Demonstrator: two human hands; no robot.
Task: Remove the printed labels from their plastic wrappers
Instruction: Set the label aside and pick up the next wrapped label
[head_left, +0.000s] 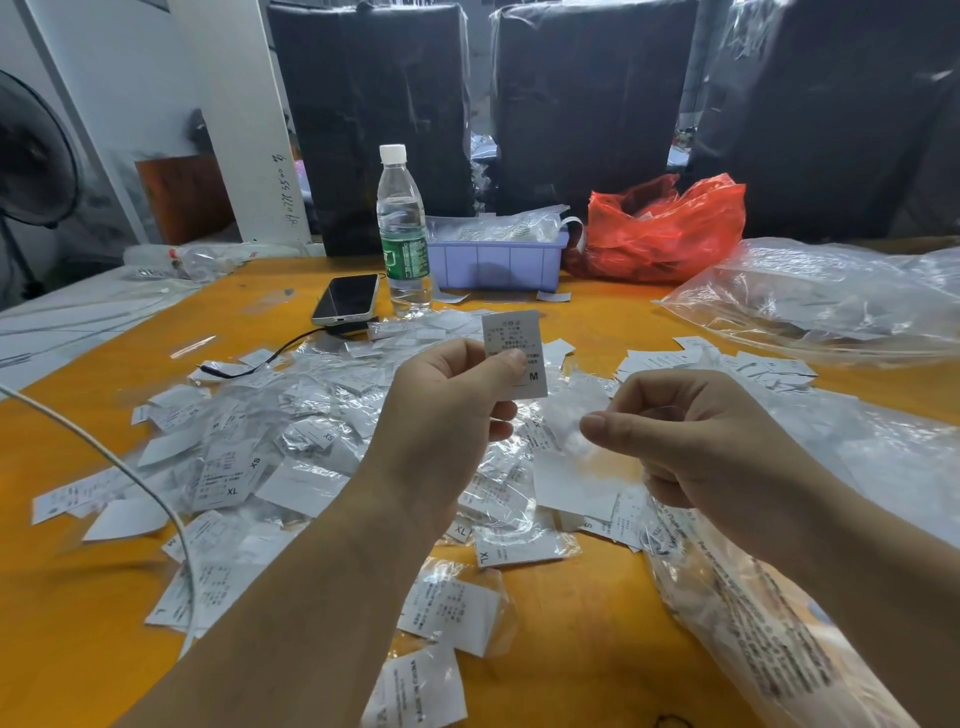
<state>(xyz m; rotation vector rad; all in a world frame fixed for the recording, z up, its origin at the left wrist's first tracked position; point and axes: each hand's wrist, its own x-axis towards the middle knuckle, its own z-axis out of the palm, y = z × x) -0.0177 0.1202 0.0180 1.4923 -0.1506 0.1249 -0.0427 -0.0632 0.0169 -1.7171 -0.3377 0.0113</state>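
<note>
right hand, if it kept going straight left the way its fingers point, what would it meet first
Most likely the clear plastic wrapper the right hand pinches, then the left hand holding the M label. Depth between the hands is unclear.

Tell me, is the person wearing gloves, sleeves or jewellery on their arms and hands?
Nothing shows: the left hand and right hand are bare, without gloves, rings or a watch. Both forearms are bare as far as the picture reaches, so no sleeves are visible.

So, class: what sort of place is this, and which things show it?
Probably a garment packing workshop: size labels heaped on the orange table, a tray of packets, wrapped bales behind.
</note>
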